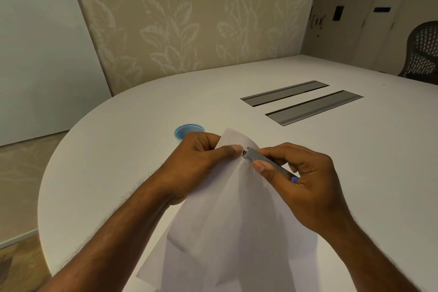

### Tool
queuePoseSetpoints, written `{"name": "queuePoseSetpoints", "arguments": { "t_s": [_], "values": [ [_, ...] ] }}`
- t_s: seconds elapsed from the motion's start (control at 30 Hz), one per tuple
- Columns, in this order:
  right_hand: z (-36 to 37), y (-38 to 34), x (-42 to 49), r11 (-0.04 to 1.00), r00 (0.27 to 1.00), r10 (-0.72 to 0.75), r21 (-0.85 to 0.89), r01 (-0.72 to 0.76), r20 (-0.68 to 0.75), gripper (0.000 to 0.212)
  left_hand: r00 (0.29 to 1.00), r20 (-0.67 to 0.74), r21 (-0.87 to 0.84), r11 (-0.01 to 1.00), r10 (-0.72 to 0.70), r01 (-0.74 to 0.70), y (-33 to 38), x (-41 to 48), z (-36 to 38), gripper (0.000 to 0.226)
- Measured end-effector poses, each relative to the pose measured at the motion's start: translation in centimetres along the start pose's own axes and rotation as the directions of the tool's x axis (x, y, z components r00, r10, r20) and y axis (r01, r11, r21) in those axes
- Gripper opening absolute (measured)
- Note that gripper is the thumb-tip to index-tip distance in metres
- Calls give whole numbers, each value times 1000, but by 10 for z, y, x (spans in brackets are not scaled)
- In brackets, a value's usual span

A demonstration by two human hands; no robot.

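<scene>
While left hand (196, 166) pinches one sheet (225, 232) — right hand (301, 182), one stapler (258, 157)

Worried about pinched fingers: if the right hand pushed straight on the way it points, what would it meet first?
Probably the left hand: its thumb pinches the paper just ahead of the tool.

On the white counter (142, 125) a small blue cup (187, 131), farther right a grey hatch (284, 93) beside a second hatch (314, 107), beyond them a black mesh chair (424, 52) and a leaf-patterned wall (189, 19).
</scene>
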State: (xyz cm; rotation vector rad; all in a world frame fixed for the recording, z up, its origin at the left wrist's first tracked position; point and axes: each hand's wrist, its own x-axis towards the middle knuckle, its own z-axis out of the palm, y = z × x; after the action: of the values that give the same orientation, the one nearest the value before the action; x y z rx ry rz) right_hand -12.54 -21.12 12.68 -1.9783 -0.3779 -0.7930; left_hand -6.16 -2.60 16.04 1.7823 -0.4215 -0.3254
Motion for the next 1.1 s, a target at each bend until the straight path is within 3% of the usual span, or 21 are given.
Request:
{"name": "queuePoseSetpoints", "arguments": {
  "t_s": [0.5, 0.67, 0.83, 1.1],
  "values": [
    [1, -4, 1, 978, 989, 151, 149, -148, -10, 23, 997, 56, 89, 994, 62, -67, -4, 0, 0, 32],
    [-8, -10, 6, 977, 991, 135, 163, -134, 8, 21, 997, 46, 80, 995, 55, -59, -5, -1, 1, 22],
    [-8, -6, -2, 988, 992, 118, 95, -121, 36, 22, 998, 49, 31, 998, 46, -47, -1, 0, -3, 49],
    [-5, -2, -2, 994, 996, 88, 57, -89, 30, 28, 998, 46, 39, 999, 30, -32, -3, 1, 1, 50]
  ]
}}
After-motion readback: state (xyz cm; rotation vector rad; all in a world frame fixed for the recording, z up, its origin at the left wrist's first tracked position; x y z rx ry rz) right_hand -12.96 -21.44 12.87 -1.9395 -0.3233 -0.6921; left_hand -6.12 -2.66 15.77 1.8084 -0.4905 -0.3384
